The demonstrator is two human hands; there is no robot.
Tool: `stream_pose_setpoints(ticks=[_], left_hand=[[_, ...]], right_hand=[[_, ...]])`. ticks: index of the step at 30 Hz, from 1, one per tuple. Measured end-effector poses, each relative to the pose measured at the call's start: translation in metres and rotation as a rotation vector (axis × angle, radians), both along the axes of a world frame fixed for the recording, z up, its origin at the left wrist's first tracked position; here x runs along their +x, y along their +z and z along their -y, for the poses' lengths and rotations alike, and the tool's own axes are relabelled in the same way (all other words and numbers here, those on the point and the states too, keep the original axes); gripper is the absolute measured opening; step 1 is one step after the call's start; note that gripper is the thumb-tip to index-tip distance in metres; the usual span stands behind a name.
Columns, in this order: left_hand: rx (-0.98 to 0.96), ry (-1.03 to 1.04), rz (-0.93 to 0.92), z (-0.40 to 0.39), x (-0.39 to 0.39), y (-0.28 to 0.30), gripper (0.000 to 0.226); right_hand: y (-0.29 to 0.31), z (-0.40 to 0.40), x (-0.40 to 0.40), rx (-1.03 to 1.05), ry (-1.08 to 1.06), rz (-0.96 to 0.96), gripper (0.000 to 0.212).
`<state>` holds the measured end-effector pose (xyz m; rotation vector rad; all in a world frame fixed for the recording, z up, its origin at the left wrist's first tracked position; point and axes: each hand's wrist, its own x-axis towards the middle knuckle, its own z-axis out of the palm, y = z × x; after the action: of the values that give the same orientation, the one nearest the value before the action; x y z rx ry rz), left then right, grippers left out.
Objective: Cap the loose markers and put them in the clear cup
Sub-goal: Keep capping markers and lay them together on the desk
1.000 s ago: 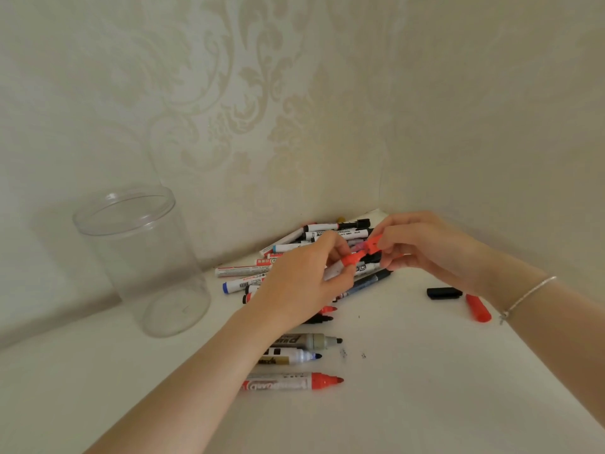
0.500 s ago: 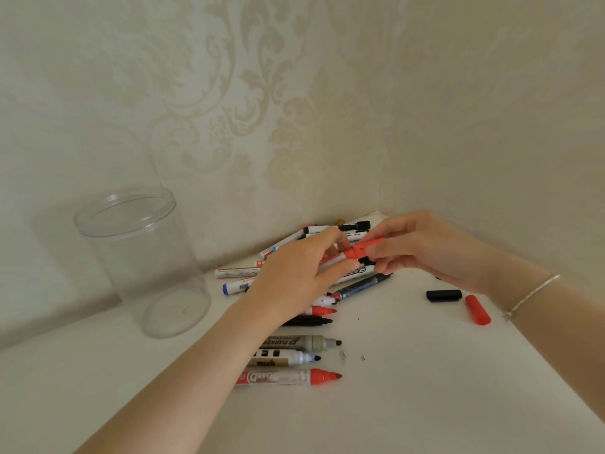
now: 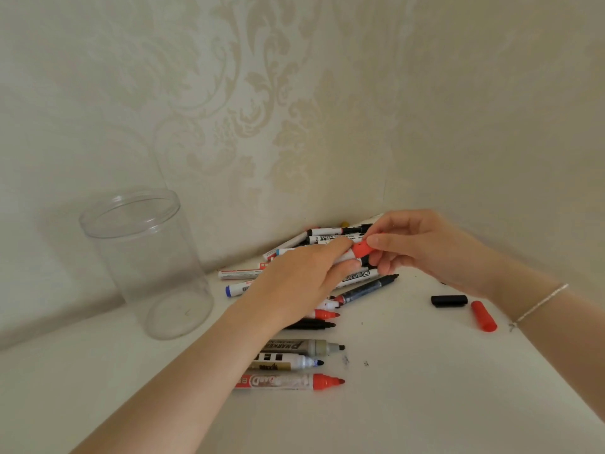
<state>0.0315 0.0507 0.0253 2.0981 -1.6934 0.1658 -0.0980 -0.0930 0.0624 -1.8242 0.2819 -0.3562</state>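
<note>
- A white marker with a red cap on its end is being held just above the pile of loose markers, between the two hands.
- The left hand is curling its fingers and thumb around the marker's barrel, with the forearm stretching in from the lower left.
- The right hand is pinching the red cap between thumb and fingertips, its wrist wearing a thin silver bracelet.
- The clear cup is standing upright at the left, well apart from the hands, with nothing visible inside it.
- Three uncapped markers are lying side by side in front of the pile: a grey one, a blue-tipped one and a red one, tips pointing right.
- A loose black cap and a loose red cap are lying near each other under the right wrist.
- Everything is sitting on a white table pushed into a corner of walls with pale damask wallpaper.
</note>
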Motion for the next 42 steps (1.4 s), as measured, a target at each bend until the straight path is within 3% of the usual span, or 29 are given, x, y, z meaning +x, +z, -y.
stream_pose_setpoints(ticks=[10, 18, 20, 23, 30, 33, 42], left_hand=[[0.044, 0.050, 0.064, 0.009, -0.002, -0.005, 0.040], [-0.017, 0.027, 0.261, 0.032, 0.010, -0.013, 0.039], [-0.032, 0.055, 0.280, 0.043, 0.019, -0.009, 0.039], [0.002, 0.129, 0.153, 0.057, 0.039, -0.001, 0.041], [0.101, 0.169, 0.141, 0.095, 0.079, -0.005, 0.043], [0.124, 0.161, 0.094, 0.110, 0.081, -0.011, 0.050], [0.100, 0.169, -0.026, 0.125, 0.080, -0.023, 0.032]], right_hand=[[-0.009, 0.004, 0.006, -0.029, -0.051, -0.016, 0.011], [-0.020, 0.019, 0.008, 0.172, -0.097, -0.076, 0.014], [-0.021, 0.025, 0.012, 0.228, -0.197, -0.053, 0.015], [-0.025, 0.040, 0.016, 0.241, -0.422, -0.057, 0.014], [-0.035, 0.075, 0.015, 0.099, -0.632, -0.159, 0.029], [-0.043, 0.087, 0.013, -0.067, -0.663, -0.232, 0.031], [-0.064, 0.087, 0.029, -0.728, -0.341, -0.419, 0.030]])
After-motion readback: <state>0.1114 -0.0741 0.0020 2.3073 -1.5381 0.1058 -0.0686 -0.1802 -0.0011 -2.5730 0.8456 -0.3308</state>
